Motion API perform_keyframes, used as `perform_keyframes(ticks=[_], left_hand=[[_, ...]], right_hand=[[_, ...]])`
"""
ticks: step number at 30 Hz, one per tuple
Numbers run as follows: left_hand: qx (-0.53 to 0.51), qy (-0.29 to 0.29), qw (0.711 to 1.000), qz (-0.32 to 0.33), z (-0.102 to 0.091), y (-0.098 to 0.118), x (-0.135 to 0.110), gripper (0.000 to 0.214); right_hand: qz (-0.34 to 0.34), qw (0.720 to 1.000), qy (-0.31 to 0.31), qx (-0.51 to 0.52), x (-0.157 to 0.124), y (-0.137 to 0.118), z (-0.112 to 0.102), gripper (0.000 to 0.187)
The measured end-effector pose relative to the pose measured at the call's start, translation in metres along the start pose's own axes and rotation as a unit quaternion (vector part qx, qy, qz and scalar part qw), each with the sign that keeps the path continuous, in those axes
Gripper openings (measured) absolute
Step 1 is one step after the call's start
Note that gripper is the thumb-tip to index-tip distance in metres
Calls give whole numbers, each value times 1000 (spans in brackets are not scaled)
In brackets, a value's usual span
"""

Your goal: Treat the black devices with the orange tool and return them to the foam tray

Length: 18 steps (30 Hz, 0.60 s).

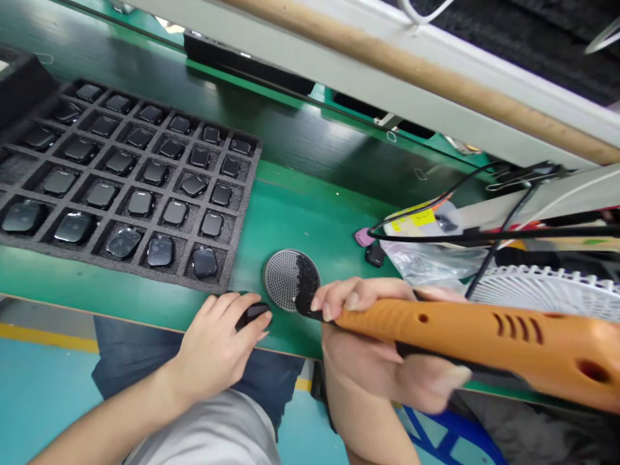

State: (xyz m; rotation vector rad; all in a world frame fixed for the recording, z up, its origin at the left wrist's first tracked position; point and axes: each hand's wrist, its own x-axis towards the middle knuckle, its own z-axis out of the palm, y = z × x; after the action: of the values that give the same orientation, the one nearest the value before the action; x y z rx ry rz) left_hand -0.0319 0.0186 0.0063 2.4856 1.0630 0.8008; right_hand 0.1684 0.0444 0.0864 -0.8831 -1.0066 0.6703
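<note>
Many watches (140, 202) sit in a tray (234, 252) near the desk's (295, 200) near edge. Above that edge, the left hand (220, 339) grasps a black device (252, 314) in its fingers (230, 301). Just right, a round grille (281, 278) lies on the desk; the right hand's (365, 358) fingers wrap an orange tool (460, 329).

Green workbench (310, 200), blue floor (43, 381), yellow stripe (48, 338), pale beam (339, 71)

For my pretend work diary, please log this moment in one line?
left hand: holds black device | right hand: grips orange tool | nearby: round grille, foam tray with dark devices
</note>
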Motion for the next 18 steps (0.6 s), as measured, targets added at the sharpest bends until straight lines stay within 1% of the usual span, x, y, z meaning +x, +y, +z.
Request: perform_keyframes(ticks=[3, 8, 11, 14, 18], left_hand=[[3, 14, 1000, -10, 2, 1, 1, 29], [-12, 25, 1000, -8, 3, 1, 1, 26], [-16, 27, 999, -6, 3, 1, 1, 27], [-15, 30, 999, -7, 3, 1, 1, 28], [-17, 30, 999, -6, 2, 2, 2, 29]], right_hand=[[36, 999, -22, 16, -9, -12, 4, 49], [77, 995, -62, 19, -18, -11, 9, 50], [86, 993, -75, 15, -19, -9, 10, 49], [96, 993, -67, 6, -19, -9, 11, 50], [94, 993, -75, 3, -19, -6, 11, 52]])
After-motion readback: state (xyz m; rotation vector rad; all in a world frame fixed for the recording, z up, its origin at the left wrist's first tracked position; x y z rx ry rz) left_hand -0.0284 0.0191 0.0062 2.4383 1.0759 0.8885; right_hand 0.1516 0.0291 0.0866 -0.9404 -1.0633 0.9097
